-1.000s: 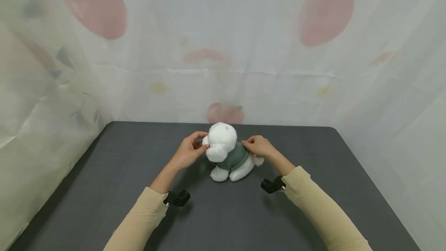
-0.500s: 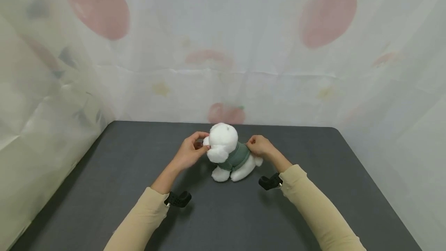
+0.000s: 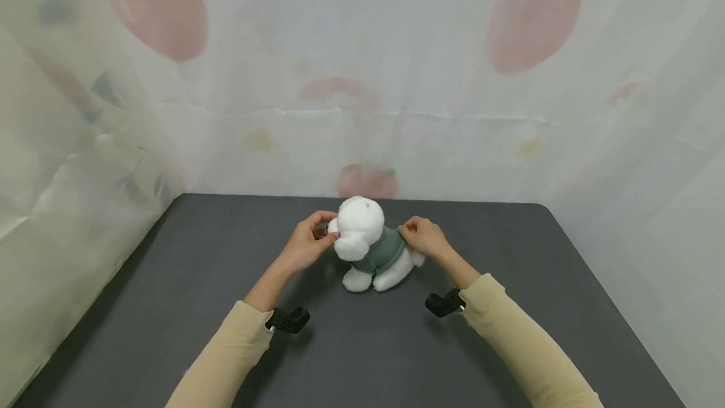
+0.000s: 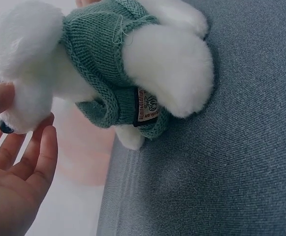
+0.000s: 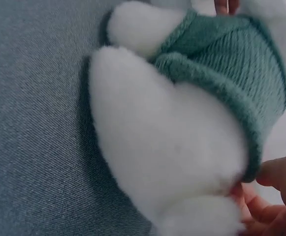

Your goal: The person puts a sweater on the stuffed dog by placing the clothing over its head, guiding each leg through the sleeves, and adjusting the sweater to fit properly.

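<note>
Head view: 1 white plush bear (image 3: 369, 245) w/ green knit sweater (image 3: 384, 250) sits at centre of frame, on far-middle part of dark grey table (image 3: 226, 307). Bear tilted, head toward upper left of its body, feet toward lower frame edge; long axis runs roughly upper left to lower right.

Left hand (image 3: 308, 245): just left of bear's head, fingers curled, thumb + fingertips pinching at the head/ear area. Left wrist view shows the fingers (image 4: 43, 158) loosely bent beside the white fluff, touching it; exact pinch point not clear there. A small woven label (image 4: 145, 105) shows on the sweater hem.

Right hand (image 3: 423, 238): just right of bear, at the back/shoulder of the sweater, fingers curled in and gripping the knit edge. Right wrist view: fingertips (image 5: 275, 174) at lower right of frame pressed against the sweater hem, next to the white body.

Key relation: bear lies btwn the two hands, both touching it, one per side; neither noticeably nearer. Sweater on the right-hand side, head on the left-hand side.

Count: 1 bear, 1 sweater, 2 hands, 2 black wrist-cam mounts (image 3: 289, 320). Backdrop: pale curtain (image 3: 396, 80) w/ strawberry print, upper half of frame.
</note>
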